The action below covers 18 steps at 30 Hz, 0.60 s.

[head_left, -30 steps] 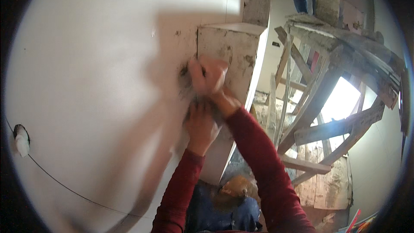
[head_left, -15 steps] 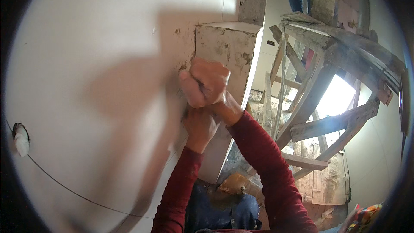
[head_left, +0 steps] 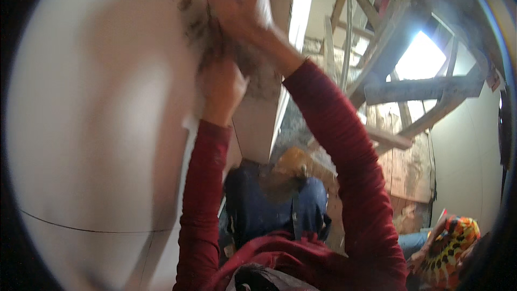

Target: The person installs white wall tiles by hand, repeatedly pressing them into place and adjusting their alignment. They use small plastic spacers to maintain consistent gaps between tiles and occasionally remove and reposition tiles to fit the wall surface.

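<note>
My right hand [head_left: 242, 5] is closed in a fist high in the view, over the dirt-stained top part of the boxed-out tiled column [head_left: 257, 124]. Whatever it grips, if anything, is hidden. Below it, my left hand [head_left: 223, 86] is up close to the corner between the white wall [head_left: 124, 145] and the column. Motion smears its fingers, so their hold does not show. Dark grey smudges mark the surface around both hands.
A rough wooden scaffold [head_left: 425, 90] stands to the right, bright light behind it. Stained boards [head_left: 406, 156] lie beyond. At the lower right is a person in a bright patterned garment [head_left: 449, 250]. A tan lump [head_left: 293, 161] sits beyond my knees.
The view has tilted downward, so the column's top ledge and the bucket on the scaffold have left it. Both hands now appear higher, and farther apart from each other.
</note>
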Each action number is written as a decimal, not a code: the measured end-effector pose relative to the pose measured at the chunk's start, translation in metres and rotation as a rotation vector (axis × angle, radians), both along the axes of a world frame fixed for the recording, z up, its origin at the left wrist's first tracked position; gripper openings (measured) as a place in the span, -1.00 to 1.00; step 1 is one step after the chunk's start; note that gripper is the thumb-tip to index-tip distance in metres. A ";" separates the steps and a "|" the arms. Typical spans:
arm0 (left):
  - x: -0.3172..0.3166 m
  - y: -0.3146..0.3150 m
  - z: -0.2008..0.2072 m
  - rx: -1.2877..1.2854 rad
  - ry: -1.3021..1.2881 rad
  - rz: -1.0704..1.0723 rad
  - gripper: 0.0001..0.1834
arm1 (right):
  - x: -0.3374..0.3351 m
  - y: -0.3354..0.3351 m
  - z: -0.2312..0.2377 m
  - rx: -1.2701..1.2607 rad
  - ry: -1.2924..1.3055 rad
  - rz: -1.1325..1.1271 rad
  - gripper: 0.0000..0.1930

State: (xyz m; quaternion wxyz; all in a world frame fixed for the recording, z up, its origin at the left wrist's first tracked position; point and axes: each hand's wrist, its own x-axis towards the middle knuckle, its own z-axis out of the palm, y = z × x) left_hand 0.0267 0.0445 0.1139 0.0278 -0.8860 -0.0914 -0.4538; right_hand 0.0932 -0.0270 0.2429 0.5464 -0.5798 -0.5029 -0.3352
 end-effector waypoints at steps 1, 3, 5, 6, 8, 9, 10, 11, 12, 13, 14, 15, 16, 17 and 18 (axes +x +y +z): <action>-0.007 0.010 0.012 0.020 -0.036 -0.032 -0.05 | -0.015 -0.007 0.014 -0.122 0.015 -0.058 -0.77; -0.016 0.004 0.022 -0.034 0.100 -0.014 -0.13 | -0.018 -0.036 0.021 -0.286 -0.060 -0.147 -0.88; -0.029 0.012 0.040 -0.036 0.197 0.026 -0.19 | -0.009 -0.040 0.008 -0.156 -0.299 -0.087 -0.89; -0.030 0.018 0.046 -0.030 0.226 0.028 -0.21 | -0.001 -0.041 -0.002 -0.026 -0.458 -0.040 -0.89; -0.024 0.018 0.052 0.043 0.102 -0.075 -0.29 | 0.001 -0.047 -0.004 -0.041 -0.570 -0.041 -0.90; -0.020 0.015 0.051 0.111 -0.037 -0.174 -0.34 | 0.006 -0.048 -0.006 -0.036 -0.600 -0.016 -0.90; -0.016 0.010 0.050 0.183 -0.182 -0.271 -0.39 | 0.012 -0.047 -0.007 -0.025 -0.635 0.011 -0.90; -0.020 -0.008 0.042 0.131 -0.008 -0.168 -0.12 | 0.016 -0.048 -0.007 -0.015 -0.649 -0.002 -0.90; -0.017 -0.017 0.025 0.151 -0.047 -0.162 -0.04 | 0.020 -0.047 -0.009 -0.006 -0.664 -0.016 -0.90; -0.011 -0.019 0.000 0.182 -0.081 -0.144 0.05 | 0.022 -0.043 -0.010 0.017 -0.675 -0.021 -0.89; -0.007 -0.019 -0.019 0.220 -0.117 -0.125 0.13 | 0.016 -0.039 -0.007 0.024 -0.638 -0.033 -0.89; -0.002 -0.016 -0.033 0.128 -0.110 -0.178 0.27 | 0.008 -0.033 -0.006 0.030 -0.599 -0.043 -0.88; 0.003 -0.019 -0.037 0.110 -0.134 -0.166 0.26 | 0.005 -0.033 -0.006 0.013 -0.566 -0.066 -0.87; 0.007 -0.021 -0.040 0.093 -0.159 -0.153 0.25 | 0.007 -0.031 -0.006 0.025 -0.571 -0.041 -0.86; 0.010 -0.023 -0.043 0.076 -0.182 -0.139 0.24 | 0.010 -0.030 -0.005 0.038 -0.576 -0.016 -0.85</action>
